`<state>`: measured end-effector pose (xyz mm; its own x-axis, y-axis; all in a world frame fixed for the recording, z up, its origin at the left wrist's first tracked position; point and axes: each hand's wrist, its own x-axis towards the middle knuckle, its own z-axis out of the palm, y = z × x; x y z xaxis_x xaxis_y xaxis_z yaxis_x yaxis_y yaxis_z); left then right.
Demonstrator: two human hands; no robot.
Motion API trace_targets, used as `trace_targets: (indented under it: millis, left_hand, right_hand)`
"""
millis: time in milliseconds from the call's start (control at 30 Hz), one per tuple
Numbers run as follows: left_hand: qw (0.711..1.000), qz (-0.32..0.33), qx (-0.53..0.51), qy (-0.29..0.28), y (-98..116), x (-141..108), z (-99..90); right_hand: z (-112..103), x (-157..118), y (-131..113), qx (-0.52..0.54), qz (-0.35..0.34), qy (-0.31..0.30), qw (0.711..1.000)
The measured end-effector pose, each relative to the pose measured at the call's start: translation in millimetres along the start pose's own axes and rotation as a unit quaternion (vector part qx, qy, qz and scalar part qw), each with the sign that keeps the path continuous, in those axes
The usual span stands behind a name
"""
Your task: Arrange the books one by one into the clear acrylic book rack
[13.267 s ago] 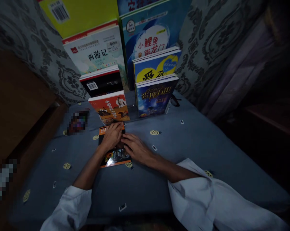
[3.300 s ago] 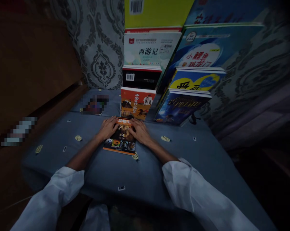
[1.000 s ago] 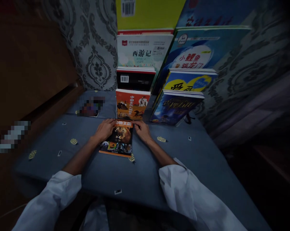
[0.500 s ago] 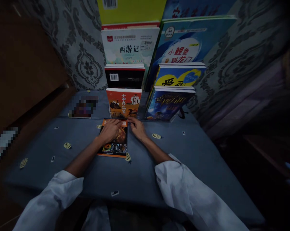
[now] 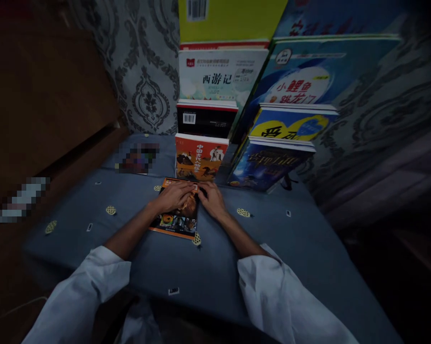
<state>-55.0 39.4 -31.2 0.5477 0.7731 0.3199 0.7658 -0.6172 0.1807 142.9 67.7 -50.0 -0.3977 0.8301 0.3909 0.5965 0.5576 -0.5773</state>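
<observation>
A black book with orange bands and food-like pictures (image 5: 179, 222) lies flat on the cloth-covered table. Across its upper part rests my left hand (image 5: 175, 197), flat, fingers stretched toward the right. My right hand (image 5: 212, 200) is at the book's upper right edge, its fingertips touching the cover near my left fingers; its fingers are stretched, not wrapped round anything. Just beyond the book stands an orange book (image 5: 201, 157) with figures and a horse on its cover. Part of the black book's title is hidden under my hands.
Behind stand more books in two columns: a black one (image 5: 205, 120), a pale green one (image 5: 218, 71), a dark blue one (image 5: 268, 165) and a yellow-and-blue one (image 5: 294, 125). A blurred-out item (image 5: 138, 158) lies at the left. Brown furniture (image 5: 50, 95) borders the table.
The view has swung a little to the left, so everything sits farther right. My right fingers have come in closer over the book's upper right edge. The book stays flat.
</observation>
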Motion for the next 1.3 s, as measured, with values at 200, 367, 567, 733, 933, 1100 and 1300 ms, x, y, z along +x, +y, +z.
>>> trace_targets:
  millis: [200,367,567,733,933,1100,1300]
  left_hand:
    - [1.0,-0.02,-0.019,0.013,-15,-13,-12.1]
    - [0.994,-0.109,-0.007,0.004,-35,-25,-28.2]
    - [0.987,-0.159,-0.025,0.003,-42,-29,-29.2]
    - [0.99,-0.141,-0.014,0.002,-42,-29,-30.2]
    - [0.991,-0.125,-0.037,0.012,-50,-29,-29.4]
    - [0.99,-0.132,-0.049,0.016,-55,-27,-28.5]
    - [0.989,-0.128,-0.07,0.014,-56,-26,-30.2]
  right_hand:
    - [0,-1,-4,-0.048,-0.003,-0.015,0.999]
    - [-1,-2,-6,-0.066,0.003,-0.023,0.998]
    - [0,-3,-13,-0.087,-0.006,-0.033,0.996]
    - [-5,-17,-25,-0.103,-0.013,-0.048,0.993]
    - [-20,-82,-50,-0.077,-0.077,-0.062,0.992]
    - [-29,-119,-70,-0.074,-0.118,-0.074,0.988]
    - [-4,-83,-104,-0.056,-0.178,-0.162,0.969]
